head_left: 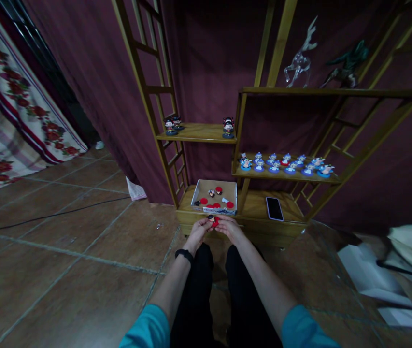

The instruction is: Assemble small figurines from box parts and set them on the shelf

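Note:
Just in front of the shelf unit, my left hand (201,229) and my right hand (228,226) meet around a small figurine (213,220) with a dark top and a red base. Fingers of both hands are closed on it; the left seems to grip the dark part, the right the red base. Right behind them, an open cardboard box (214,186) rests on the low shelf. Inside it lie several red round bases (230,205) and small figurine parts (211,193).
Dark-haired figurines (228,126) stand on the middle-left shelf. Several blue and white figurines (274,166) fill the shelf to the right. A phone (274,209) lies on the low shelf. A glass deer (302,60) stands on top. White boxes (372,275) sit at right.

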`<action>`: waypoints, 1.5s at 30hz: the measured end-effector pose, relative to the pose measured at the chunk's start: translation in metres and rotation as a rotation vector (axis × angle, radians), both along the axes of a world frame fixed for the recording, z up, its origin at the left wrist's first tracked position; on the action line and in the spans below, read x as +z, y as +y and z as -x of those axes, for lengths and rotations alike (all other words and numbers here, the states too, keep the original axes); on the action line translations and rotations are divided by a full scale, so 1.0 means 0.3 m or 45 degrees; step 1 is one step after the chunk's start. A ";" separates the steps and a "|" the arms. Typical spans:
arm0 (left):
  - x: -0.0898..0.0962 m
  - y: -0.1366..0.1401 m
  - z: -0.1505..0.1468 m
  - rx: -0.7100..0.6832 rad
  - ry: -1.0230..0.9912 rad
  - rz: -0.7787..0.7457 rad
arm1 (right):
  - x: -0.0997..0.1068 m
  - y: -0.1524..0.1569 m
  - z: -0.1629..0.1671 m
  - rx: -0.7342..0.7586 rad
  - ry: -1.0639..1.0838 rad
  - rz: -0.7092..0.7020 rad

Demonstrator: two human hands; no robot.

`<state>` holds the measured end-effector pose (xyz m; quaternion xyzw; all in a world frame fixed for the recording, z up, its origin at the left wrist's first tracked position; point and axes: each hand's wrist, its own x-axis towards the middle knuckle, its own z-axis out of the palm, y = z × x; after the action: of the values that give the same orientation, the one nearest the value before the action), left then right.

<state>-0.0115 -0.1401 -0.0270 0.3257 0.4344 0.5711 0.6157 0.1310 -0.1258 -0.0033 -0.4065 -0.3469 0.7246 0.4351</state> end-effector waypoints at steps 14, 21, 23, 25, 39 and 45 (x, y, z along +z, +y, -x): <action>0.004 0.006 0.005 -0.060 -0.035 0.031 | -0.030 0.017 0.007 0.019 0.062 -0.115; 0.014 0.004 0.006 -0.109 -0.026 0.074 | -0.028 0.016 0.007 -0.015 0.015 -0.100; 0.017 0.004 0.007 -0.117 -0.021 0.082 | -0.025 0.016 0.005 -0.019 -0.021 -0.079; 0.019 0.005 0.009 -0.126 -0.012 0.085 | -0.022 0.016 0.004 -0.024 -0.052 -0.054; 0.025 0.005 0.011 -0.171 0.013 0.077 | -0.025 0.021 0.005 -0.026 -0.083 -0.048; 0.029 0.005 0.011 -0.175 0.046 0.099 | -0.014 0.011 0.004 -0.043 -0.116 -0.047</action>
<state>-0.0148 -0.1386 -0.0184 0.3408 0.4438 0.5042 0.6578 0.1299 -0.1225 -0.0076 -0.4368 -0.3727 0.6915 0.4383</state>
